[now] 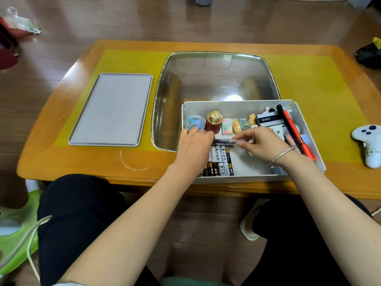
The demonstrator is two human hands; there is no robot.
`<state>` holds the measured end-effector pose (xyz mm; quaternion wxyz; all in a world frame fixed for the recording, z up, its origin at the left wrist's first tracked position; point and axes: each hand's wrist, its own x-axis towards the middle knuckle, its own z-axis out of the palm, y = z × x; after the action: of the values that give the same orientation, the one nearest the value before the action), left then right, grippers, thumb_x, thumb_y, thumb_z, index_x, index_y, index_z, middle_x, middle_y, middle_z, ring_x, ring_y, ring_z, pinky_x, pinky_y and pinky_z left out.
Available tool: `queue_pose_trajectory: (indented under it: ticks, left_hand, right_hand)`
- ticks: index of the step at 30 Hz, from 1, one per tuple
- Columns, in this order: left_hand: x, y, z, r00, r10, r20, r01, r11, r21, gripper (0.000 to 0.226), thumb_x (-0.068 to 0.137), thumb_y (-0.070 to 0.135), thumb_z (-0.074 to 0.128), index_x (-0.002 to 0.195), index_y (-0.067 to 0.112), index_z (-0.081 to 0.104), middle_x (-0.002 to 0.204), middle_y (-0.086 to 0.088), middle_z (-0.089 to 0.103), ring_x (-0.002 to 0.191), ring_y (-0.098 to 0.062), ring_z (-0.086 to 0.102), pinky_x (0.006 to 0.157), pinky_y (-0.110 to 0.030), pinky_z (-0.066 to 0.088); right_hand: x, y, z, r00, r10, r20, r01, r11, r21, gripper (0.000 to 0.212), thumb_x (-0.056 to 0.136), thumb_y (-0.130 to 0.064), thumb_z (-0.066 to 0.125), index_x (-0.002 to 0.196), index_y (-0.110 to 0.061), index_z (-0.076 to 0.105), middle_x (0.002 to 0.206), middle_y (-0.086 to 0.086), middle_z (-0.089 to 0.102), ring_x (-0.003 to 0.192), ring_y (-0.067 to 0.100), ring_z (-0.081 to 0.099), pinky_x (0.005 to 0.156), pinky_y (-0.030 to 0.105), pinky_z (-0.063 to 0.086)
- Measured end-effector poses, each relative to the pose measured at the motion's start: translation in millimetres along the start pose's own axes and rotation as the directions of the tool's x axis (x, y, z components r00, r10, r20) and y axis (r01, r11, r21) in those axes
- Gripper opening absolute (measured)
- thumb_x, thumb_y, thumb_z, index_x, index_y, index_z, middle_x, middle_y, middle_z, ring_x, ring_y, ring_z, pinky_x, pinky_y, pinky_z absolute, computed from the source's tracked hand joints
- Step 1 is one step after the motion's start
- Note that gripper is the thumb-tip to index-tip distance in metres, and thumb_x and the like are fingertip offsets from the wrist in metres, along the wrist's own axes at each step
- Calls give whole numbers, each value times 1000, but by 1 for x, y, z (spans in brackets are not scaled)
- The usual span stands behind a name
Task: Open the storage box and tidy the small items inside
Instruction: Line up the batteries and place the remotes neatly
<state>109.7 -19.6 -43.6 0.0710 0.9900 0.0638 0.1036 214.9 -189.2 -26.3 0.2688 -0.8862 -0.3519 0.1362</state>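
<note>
The storage box [299, 118] is sitting on the counter [61, 159] before me with its lid [112, 109] lying well to its left, batteries [220, 162] lying in its near part, a figurine [244, 123] behind them, and a controller [368, 141] lying to its right.

"BENTE" in white on black-white box [267, 119]; battery [221, 155] print prob. too small to read.

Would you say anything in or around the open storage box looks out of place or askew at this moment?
Nothing looks spilled or damaged. The orange pen lies slanted along the right side of the storage box, and the lid lies flat to the left. Both hands, left and right, hold a clear pen above neatly rowed batteries.
</note>
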Motion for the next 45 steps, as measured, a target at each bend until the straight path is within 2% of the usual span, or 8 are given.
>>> queue_pose_trajectory:
  ticks: [6, 10, 14, 19, 21, 26, 32, 45]
  left_hand:
    - [-2, 8, -3, 1000, -13, -24, 11, 998, -64, 16, 90, 13, 60, 106, 14, 62, 101, -5, 68, 94, -22, 54, 72, -31, 32]
    - [-11, 20, -7, 999, 26, -21, -29, 986, -164, 36, 93, 20, 55, 128, 8, 53, 127, -8, 55, 113, -24, 49, 93, -36, 42]
    - [-10, 30, -5, 974, -7, 227, 54, 978, -201, 47, 98, 33, 47, 136, 6, 40, 141, -11, 41, 127, -26, 38, 104, -38, 37]
    - [-5, 31, -3, 833, -116, 541, 220, 967, -131, 72, 99, 49, 38, 150, 5, 14, 159, -13, 6, 146, -29, 4, 115, -46, 18]
    - [-5, 30, -3, 836, -111, 538, 213, 968, -130, 72, 98, 50, 37, 150, 7, 13, 160, -12, 5, 146, -29, 4, 114, -48, 19]
    - [-2, 26, 1, 830, -125, 543, 209, 973, -96, 75, 97, 52, 37, 151, 7, 11, 160, -11, 3, 147, -29, 2, 115, -48, 18]
    - [4, 20, 9, 809, -170, 563, 210, 978, -7, 79, 96, 55, 37, 151, 7, 7, 160, -10, 1, 147, -27, 1, 113, -52, 18]
    - [9, 16, 15, 826, -190, 531, 186, 981, 61, 83, 95, 59, 36, 152, 6, 6, 160, -12, 5, 147, -29, 4, 117, -49, 8]
  right_hand:
    - [10, 1, -2, 994, 10, -108, -24, 991, -129, 10, 77, -15, 76, 87, -11, 76, 88, 4, 73, 75, 14, 60, 70, 13, 35]
    - [17, 5, 1, 984, 45, -171, -87, 966, -245, 14, 81, -19, 73, 93, -13, 75, 95, 8, 72, 91, 25, 64, 83, 28, 44]
    - [25, 0, 11, 984, 45, -174, -100, 940, -327, 14, 83, -19, 70, 94, -13, 74, 93, 9, 72, 91, 29, 63, 79, 33, 46]
    - [37, -6, 21, 987, 95, -126, -137, 915, -380, 14, 85, -18, 67, 96, -12, 73, 99, 11, 70, 96, 31, 61, 84, 34, 46]
    - [39, -8, 24, 986, 107, -129, -151, 905, -398, 14, 86, -17, 64, 97, -13, 73, 100, 12, 69, 98, 32, 60, 92, 38, 43]
    - [46, -16, 31, 982, 152, -113, -187, 867, -463, 18, 89, -16, 59, 102, -13, 71, 104, 14, 66, 103, 35, 57, 84, 37, 46]
    - [42, -14, 33, 985, 154, -72, -169, 835, -524, 30, 84, 4, 50, 106, -9, 65, 107, 14, 62, 107, 37, 53, 95, 43, 41]
    - [35, -20, 41, 985, 171, 20, -139, 858, -494, 34, 82, 1, 53, 115, -4, 57, 121, 16, 48, 104, 36, 56, 82, 41, 49]
